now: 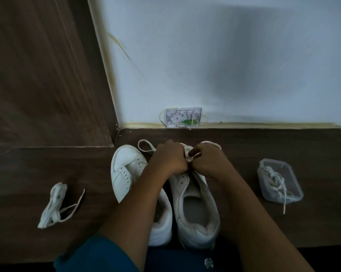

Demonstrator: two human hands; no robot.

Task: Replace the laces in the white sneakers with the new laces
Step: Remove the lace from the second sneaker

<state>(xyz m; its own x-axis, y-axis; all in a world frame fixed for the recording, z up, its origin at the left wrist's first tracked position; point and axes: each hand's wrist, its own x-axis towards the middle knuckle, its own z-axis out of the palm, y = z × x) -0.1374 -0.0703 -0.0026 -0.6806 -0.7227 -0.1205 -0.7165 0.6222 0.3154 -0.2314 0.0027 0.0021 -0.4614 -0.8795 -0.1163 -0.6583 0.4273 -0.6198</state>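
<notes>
Two white sneakers stand side by side on the dark wooden tabletop (263, 222), heels toward me at 6 o'clock, toes toward the wall (224, 55) at 12 o'clock. My hands meet over the front of the right sneaker (197, 213). The left hand (169, 158) and the right hand (207, 160) are both curled tight, knuckles nearly touching, and pinch a flat white lace (188, 152) between them just above the upper eyelets. A loop of that lace (145, 147) lies on the tabletop at 11 o'clock from my left hand, past the toe of the left sneaker (126, 173). My left forearm crosses over the left sneaker's opening.

At 9 o'clock from the sneakers, well apart from them, a loose bundle of white laces (53, 205) lies on the wood, one end trailing toward the shoes. At 3 o'clock sits a clear plastic box (292, 178) with no lid on it, holding more white laces (274, 178); one end hangs over its near rim onto the tabletop.

At 12 o'clock, where the wall meets the tabletop, a small open wiring box (183, 117) is fixed. A brown wood panel (38, 75) fills the view from 9 to 11 o'clock.
</notes>
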